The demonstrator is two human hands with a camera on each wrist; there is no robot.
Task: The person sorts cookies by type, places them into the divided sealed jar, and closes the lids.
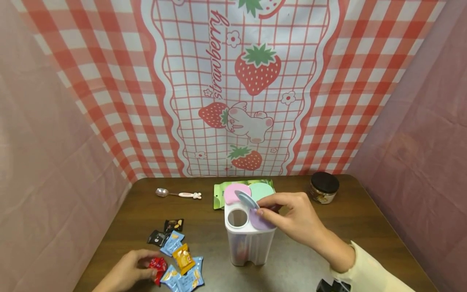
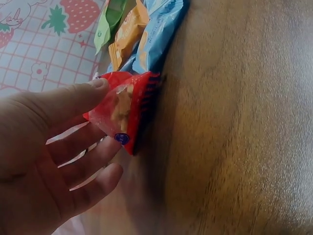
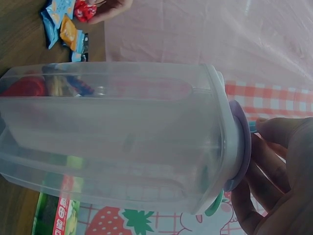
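Observation:
In the left wrist view, my left hand (image 2: 54, 142) pinches a small red snack packet (image 2: 124, 110) with a clear window between thumb and fingers. That hand is at the near left of the table, beside a heap of blue snack packets (image 1: 191, 280), an orange-yellow packet (image 1: 184, 258) and black packets (image 1: 157, 237). Near the middle stands a clear plastic storage container (image 1: 249, 249) with coloured flip lids. My right hand (image 1: 295, 217) pinches its raised blue lid (image 1: 247, 200), and a round opening (image 1: 237, 218) shows beside it. Red and other coloured packets (image 3: 27, 87) lie at the container's bottom.
Behind the container lies a green packet (image 1: 219, 196). A spoon with a white rabbit handle (image 1: 186, 195) is at the back left, and a jar with a black lid (image 1: 324, 187) at the back right. A checked strawberry cloth (image 1: 255, 121) hangs behind the table.

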